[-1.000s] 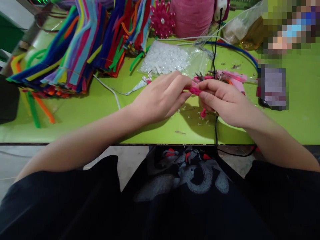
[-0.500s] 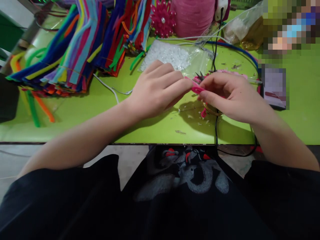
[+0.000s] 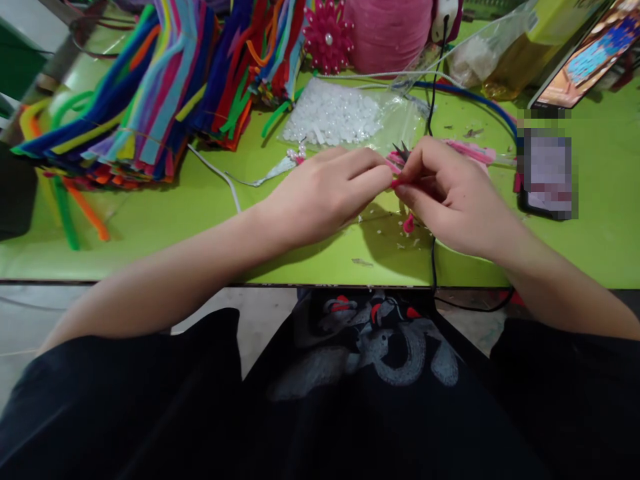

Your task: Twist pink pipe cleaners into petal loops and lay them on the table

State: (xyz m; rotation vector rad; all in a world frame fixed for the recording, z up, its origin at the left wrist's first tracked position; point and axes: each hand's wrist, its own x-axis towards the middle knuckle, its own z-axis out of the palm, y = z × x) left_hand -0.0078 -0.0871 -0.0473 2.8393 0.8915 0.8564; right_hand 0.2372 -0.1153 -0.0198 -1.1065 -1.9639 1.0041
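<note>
My left hand [image 3: 330, 190] is closed, its thumb hidden beneath and its fingertips pinching a short pink pipe cleaner [image 3: 395, 183]. From the other side my right hand [image 3: 455, 193] grips the same piece between thumb and forefinger. Both sets of fingertips meet just above the table, and most of the piece is covered. Dark pointed metal tips [image 3: 402, 151] of a tool show just behind the right fingers; the rest of it is hidden. Below the fingertips lies a small pink knob-like piece [image 3: 409, 224].
Bundles of coloured pipe cleaners [image 3: 160, 100] lie at the back left. Behind my hands are a bag of white beads [image 3: 335, 113], a pink flower [image 3: 329, 37] and a pink roll [image 3: 387, 33]. Phones [image 3: 585, 63] lie at right. A black cable [image 3: 433, 267] crosses the front edge.
My left hand has shifted slightly right and down, and the fingertips of both hands have drawn closer. Less of the pink pipe cleaner shows. A beaded piece behind the left hand is now uncovered.
</note>
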